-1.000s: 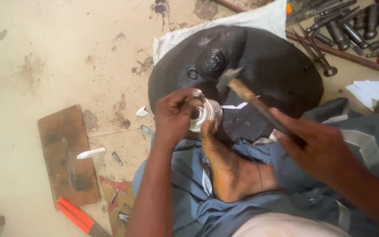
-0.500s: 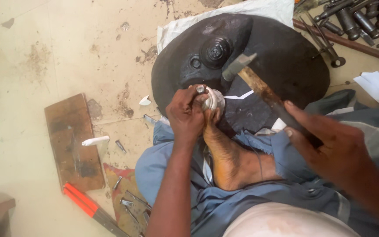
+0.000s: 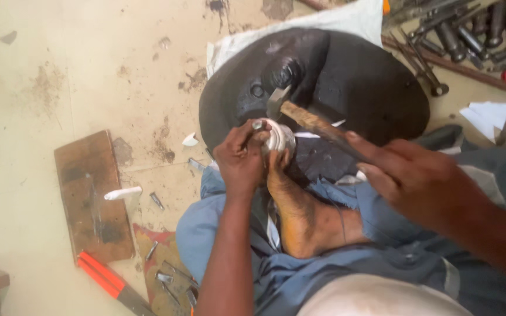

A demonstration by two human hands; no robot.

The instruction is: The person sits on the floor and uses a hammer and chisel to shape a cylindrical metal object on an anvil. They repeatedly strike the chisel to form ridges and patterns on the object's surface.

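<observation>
My left hand (image 3: 240,158) holds a short metal pin (image 3: 257,124) upright against a round silver metal part (image 3: 280,137). The part rests at the edge of a large black iron block (image 3: 346,76) and is braced by my bare foot (image 3: 300,205). My right hand (image 3: 411,175) grips the wooden handle of a hammer (image 3: 311,120). Its steel head (image 3: 277,100) hangs just above the pin and the silver part.
A rusty flat plate (image 3: 92,196) with a white stick (image 3: 122,193) on it lies at the left. Red-handled pliers (image 3: 109,282) and small loose metal bits (image 3: 171,275) lie nearby. Several sockets and rods (image 3: 469,35) fill the top right, beside white cloth (image 3: 323,20).
The hammer head has come down toward the pin and the silver part. My left hand has stayed on the pin. The camera view has shifted slightly.
</observation>
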